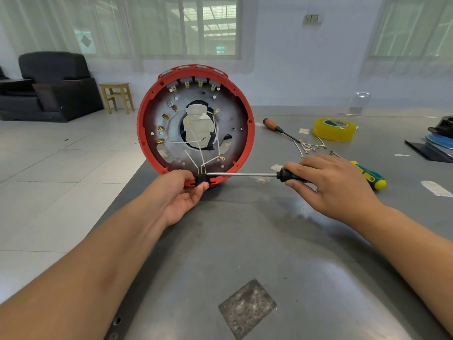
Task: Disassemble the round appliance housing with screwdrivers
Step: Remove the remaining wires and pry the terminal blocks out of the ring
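Head view: red round housing [196, 119] stands on edge at the far left part of the grey bench [245, 241], open side toward camera, white wires inside. Left hand [181, 192] pinches the black connector block [202, 180] at the housing's bottom rim. Right hand [328, 182] grips a black-and-teal screwdriver [245, 174], tip at the block. Wooden-handled screwdriver [277, 126], green-yellow screwdriver [370, 176], yellow tape roll [334, 129] lie to the right.
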